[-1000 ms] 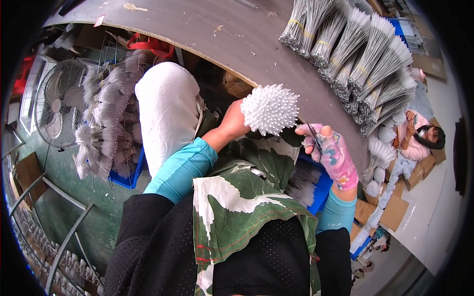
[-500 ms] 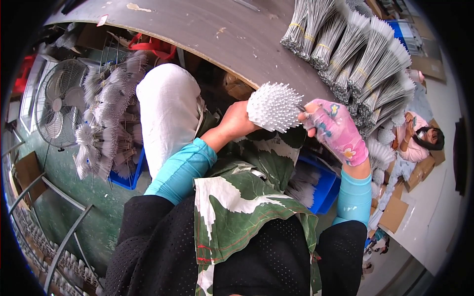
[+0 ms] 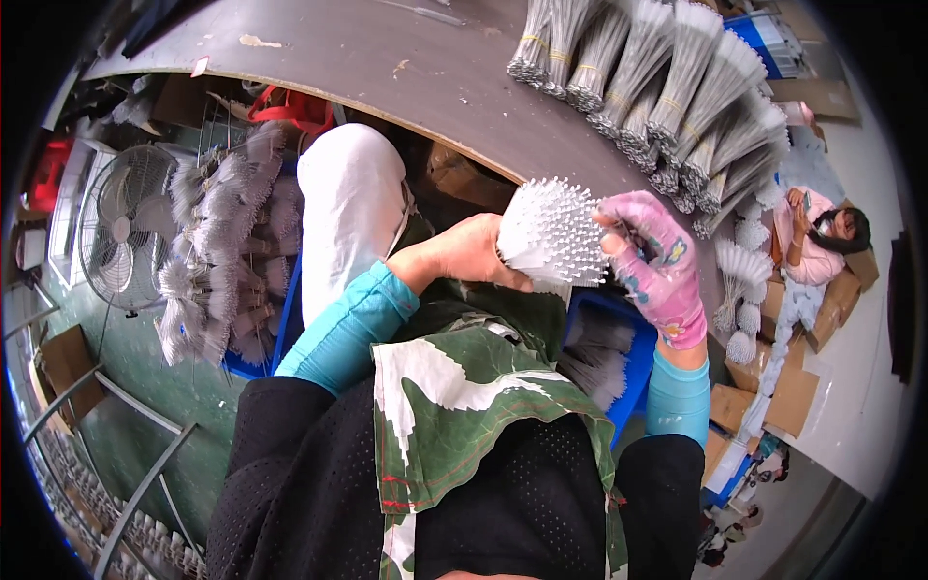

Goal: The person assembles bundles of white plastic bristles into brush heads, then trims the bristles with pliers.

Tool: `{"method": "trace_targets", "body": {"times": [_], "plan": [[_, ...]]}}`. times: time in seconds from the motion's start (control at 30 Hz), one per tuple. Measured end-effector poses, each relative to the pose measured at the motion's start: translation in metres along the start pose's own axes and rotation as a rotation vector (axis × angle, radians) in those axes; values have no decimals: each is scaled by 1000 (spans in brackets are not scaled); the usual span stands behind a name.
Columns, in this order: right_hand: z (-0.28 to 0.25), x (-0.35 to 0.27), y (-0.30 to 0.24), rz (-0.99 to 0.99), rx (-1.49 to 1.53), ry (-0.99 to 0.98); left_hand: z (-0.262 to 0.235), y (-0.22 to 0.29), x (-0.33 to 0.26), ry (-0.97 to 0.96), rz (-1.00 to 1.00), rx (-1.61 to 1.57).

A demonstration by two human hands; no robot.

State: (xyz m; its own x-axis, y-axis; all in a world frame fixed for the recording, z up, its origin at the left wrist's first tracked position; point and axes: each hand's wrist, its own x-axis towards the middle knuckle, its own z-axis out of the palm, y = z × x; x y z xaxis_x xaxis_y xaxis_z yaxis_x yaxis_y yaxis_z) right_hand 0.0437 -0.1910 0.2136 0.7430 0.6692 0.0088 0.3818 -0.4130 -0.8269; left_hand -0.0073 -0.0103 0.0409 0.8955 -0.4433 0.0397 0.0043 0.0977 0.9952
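My left hand (image 3: 466, 253) is wrapped round a thick bundle of thin white-tipped stems (image 3: 553, 232), held above my lap with the dome of tips turned toward the right. My right hand (image 3: 653, 253), in a pink flowered glove with bare fingertips, is at the right side of the bundle. Its fingers are curled together against the tips; whatever they pinch is hidden or too small to make out. The lower ends of the stems are mostly hidden behind my left hand.
On the brown table (image 3: 358, 58) lie several banded wire bundles (image 3: 667, 87). A blue bin (image 3: 633, 362) with similar stems stands beside my lap. To the left are a fan (image 3: 122, 228) and hanging bundles (image 3: 217, 222). Another person (image 3: 812, 235) sits at the far right.
The bundle has turned so its tips face more to the right, and it sits slightly lower. My right hand has shifted down and closer against it. My view has swung a little.
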Motion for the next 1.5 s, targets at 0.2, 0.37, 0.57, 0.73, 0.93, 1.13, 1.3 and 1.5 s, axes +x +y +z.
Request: {"method": "trace_targets", "body": {"times": [0.2, 0.37, 0.57, 0.73, 0.93, 1.13, 1.3, 1.5], "plan": [[3, -39, -9, -46, 23, -63, 19, 29, -7, -54, -99, 327], [11, -59, -5, 50, 143, -104, 28, 21, -16, -269, -84, 247], [16, -56, 7, 66, -7, -18, 36, 9, -23, -21, 48, 101], [26, -36, 13, 58, 19, -2, 20, 29, -37, 362, 219, 58], [29, -7, 12, 62, 56, -98, 8, 50, -49, 504, 307, 299], [32, 4, 8, -18, -113, -123, 10, 50, -45, 415, -108, -92], [33, 3, 8, 51, -87, -60, 2, 50, -35, 273, -98, -112], [32, 4, 13, 76, -55, -70, 7, 52, -27, 312, 127, 23]]}}
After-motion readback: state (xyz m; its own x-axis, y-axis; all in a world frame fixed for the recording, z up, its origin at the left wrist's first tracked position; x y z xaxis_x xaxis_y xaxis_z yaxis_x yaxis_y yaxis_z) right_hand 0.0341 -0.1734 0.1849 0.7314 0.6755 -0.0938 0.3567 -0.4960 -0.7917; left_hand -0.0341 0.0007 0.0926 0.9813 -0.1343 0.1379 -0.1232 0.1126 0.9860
